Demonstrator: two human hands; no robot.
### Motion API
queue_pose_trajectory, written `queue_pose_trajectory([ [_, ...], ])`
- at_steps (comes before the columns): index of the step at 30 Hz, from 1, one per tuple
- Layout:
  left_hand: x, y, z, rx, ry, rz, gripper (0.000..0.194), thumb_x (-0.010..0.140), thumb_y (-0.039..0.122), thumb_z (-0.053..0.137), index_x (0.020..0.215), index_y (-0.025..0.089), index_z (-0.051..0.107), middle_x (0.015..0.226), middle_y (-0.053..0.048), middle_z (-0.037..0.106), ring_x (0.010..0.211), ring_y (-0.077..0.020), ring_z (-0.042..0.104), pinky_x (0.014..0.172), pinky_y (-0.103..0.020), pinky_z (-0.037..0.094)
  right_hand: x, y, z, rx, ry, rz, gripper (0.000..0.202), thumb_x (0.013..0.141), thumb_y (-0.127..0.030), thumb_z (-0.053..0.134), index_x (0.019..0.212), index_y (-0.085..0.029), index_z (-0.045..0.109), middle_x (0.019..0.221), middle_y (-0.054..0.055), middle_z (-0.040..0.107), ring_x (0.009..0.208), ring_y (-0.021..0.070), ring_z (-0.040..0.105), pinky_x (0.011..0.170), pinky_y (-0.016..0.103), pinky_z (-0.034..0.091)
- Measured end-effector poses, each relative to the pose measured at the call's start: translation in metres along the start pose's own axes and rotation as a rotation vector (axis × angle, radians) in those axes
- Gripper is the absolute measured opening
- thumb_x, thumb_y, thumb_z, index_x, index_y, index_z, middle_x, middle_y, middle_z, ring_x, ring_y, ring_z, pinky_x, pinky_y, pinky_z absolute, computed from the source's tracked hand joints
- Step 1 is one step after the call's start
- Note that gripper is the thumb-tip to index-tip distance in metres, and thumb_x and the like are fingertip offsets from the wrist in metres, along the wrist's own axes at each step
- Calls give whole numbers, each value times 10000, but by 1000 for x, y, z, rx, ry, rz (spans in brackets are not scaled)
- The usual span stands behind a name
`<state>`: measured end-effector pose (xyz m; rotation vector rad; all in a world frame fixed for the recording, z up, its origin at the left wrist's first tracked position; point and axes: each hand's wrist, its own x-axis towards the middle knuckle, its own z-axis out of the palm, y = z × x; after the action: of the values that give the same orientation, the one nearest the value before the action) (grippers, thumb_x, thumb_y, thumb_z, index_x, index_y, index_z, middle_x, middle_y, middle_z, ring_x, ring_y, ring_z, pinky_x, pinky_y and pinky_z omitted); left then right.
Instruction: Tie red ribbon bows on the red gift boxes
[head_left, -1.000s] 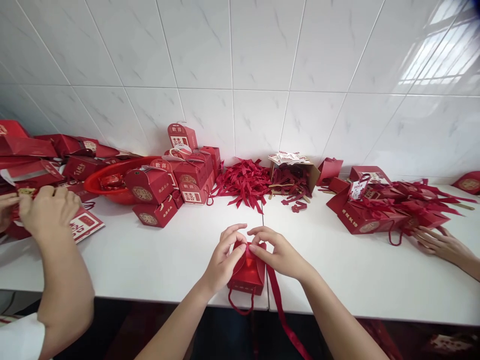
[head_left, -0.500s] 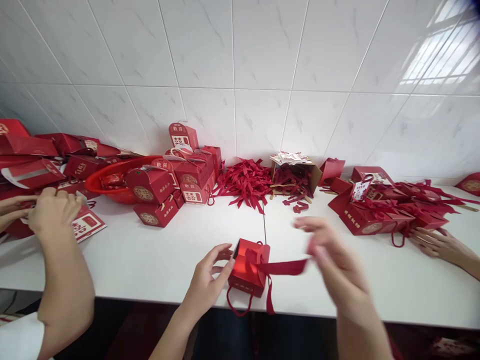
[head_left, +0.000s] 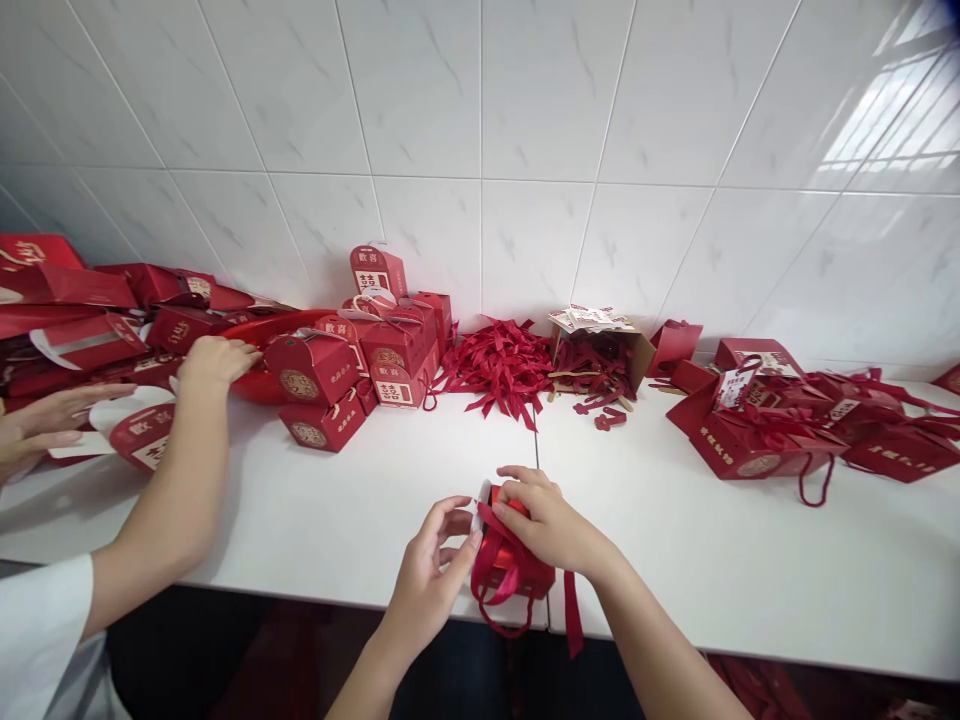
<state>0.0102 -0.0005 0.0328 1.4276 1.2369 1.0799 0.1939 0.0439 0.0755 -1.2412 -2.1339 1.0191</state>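
A small red box (head_left: pixel 536 578) with cord handles stands near the table's front edge. My left hand (head_left: pixel 435 560) touches its left side, thumb and fingers curved round a pale flap. Over the top of the box lies my right hand (head_left: pixel 551 520), its fingers closed on a dark red ribbon (head_left: pixel 491 530). The ribbon loops down the left of the box, and one end (head_left: pixel 574 615) hangs past the table edge. My right hand hides much of the box's top.
Stacked red boxes (head_left: pixel 311 370), a ribbon heap (head_left: pixel 502 360) and an open carton (head_left: pixel 641 360) line the wall. More ribboned boxes (head_left: pixel 750 440) lie right. At the left, a person's hands (head_left: pixel 214 360) work over a red basin (head_left: pixel 259 385) and a box (head_left: pixel 142 430).
My right hand has moved left with the ribbon, onto the box. The person at the left now reaches to the basin. The hand at the far right has gone from view.
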Motion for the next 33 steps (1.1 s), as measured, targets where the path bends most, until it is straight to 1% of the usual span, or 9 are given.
queue_pose_trajectory([
  [11, 35, 10, 9, 57, -44, 34, 289, 898, 436, 408, 723, 206, 431, 731, 18, 443, 710, -139, 483, 668, -253, 454, 0, -2, 5, 47, 83, -20, 210, 923, -358, 425, 851, -243, 585, 1250, 69, 525, 1328, 242, 312, 1047, 471, 263],
  [14, 39, -8, -14, 280, 27, 40, 247, 878, 404, 416, 735, 207, 461, 773, -13, 492, 746, -179, 517, 690, -299, 455, -15, 12, 0, 138, 285, -4, 207, 910, -412, 451, 894, -241, 566, 1252, 69, 508, 1264, 231, 388, 1039, 421, 297],
  [16, 38, -26, -43, 594, 170, -6, 208, 844, 352, 448, 703, 201, 479, 804, -57, 524, 810, -237, 529, 748, -371, 442, -30, 28, -5, 195, 406, 36, 245, 900, -450, 461, 862, -226, 551, 1110, 68, 565, 1099, 215, 509, 975, 385, 360],
  [19, 34, -48, -79, 978, 411, -251, 158, 771, 321, 519, 680, 193, 529, 834, -125, 541, 924, -370, 502, 761, -491, 412, -51, 54, -8, 269, 438, 152, 297, 892, -493, 464, 834, -211, 535, 877, 36, 583, 884, 188, 562, 867, 352, 415],
  [21, 35, -52, -84, 919, 496, -202, 145, 767, 342, 538, 753, 199, 558, 915, -131, 563, 991, -380, 492, 803, -501, 405, -60, 64, -4, 338, 393, 210, 316, 888, -514, 461, 848, -207, 523, 860, 29, 577, 861, 183, 566, 832, 336, 427],
  [23, 37, -46, -68, 659, 438, -24, 173, 799, 379, 524, 837, 213, 554, 976, -97, 578, 1012, -310, 516, 870, -443, 405, -62, 66, 5, 421, 316, 221, 323, 873, -527, 483, 871, -205, 507, 871, 28, 578, 845, 179, 575, 787, 318, 441],
  [25, 40, -34, -42, 357, 254, 62, 212, 842, 425, 485, 891, 225, 536, 987, -58, 579, 963, -233, 550, 863, -358, 424, -60, 64, 14, 505, 244, 224, 326, 846, -527, 534, 878, -205, 493, 863, 18, 572, 781, 162, 574, 720, 297, 447],
  [29, 40, -16, 0, 94, -110, -37, 230, 851, 453, 501, 857, 224, 491, 830, 5, 538, 731, -154, 528, 657, -253, 425, -56, 57, 23, 682, 166, 265, 343, 820, -529, 574, 816, -198, 482, 699, -34, 498, 596, 105, 483, 593, 251, 402],
  [33, 38, -12, 2, 59, -240, -92, 315, 871, 473, 467, 719, 197, 453, 666, 39, 418, 622, -122, 401, 599, -237, 350, -59, 56, 13, 711, 132, 261, 388, 808, -563, 561, 741, -185, 506, 622, -45, 430, 564, 97, 412, 564, 239, 365],
])
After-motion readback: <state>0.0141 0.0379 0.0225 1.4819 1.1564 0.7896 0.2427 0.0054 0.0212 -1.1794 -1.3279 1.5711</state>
